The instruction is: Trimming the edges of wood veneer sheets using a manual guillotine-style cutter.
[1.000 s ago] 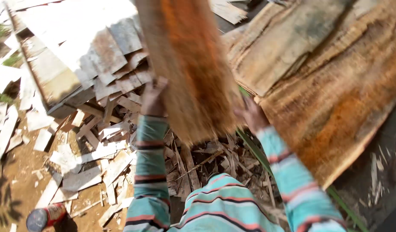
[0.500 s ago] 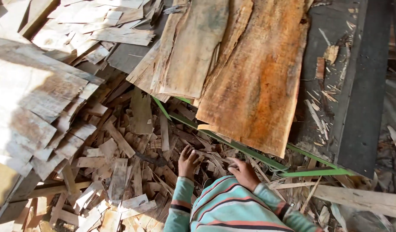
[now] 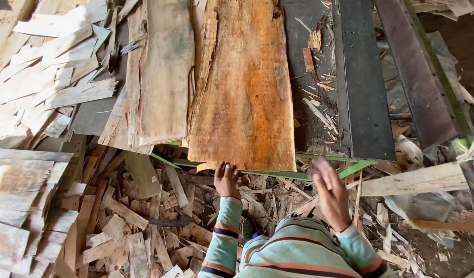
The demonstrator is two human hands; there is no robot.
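A wide orange-brown wooden slab [image 3: 244, 87] lies on a dark machine table [image 3: 365, 87], its near end hanging over the green front edge [image 3: 278, 174]. My left hand [image 3: 226, 177] is curled on the slab's near edge, fingers gripping it from below. My right hand [image 3: 329, 191] is lifted in the air to the right of the slab, fingers spread, holding nothing and blurred. Both arms wear striped teal, orange and dark sleeves.
More rough planks [image 3: 159, 72] lie left of the slab. Thin veneer sheets [image 3: 46, 62] pile up at the far left. Offcuts and splinters [image 3: 134, 216] litter the ground below. A pale plank [image 3: 412, 181] sticks out on the right.
One second ago both hands held a board upright in front of me. Half a second ago they were low by the slab's edge. Now my right hand has come off and lifted.
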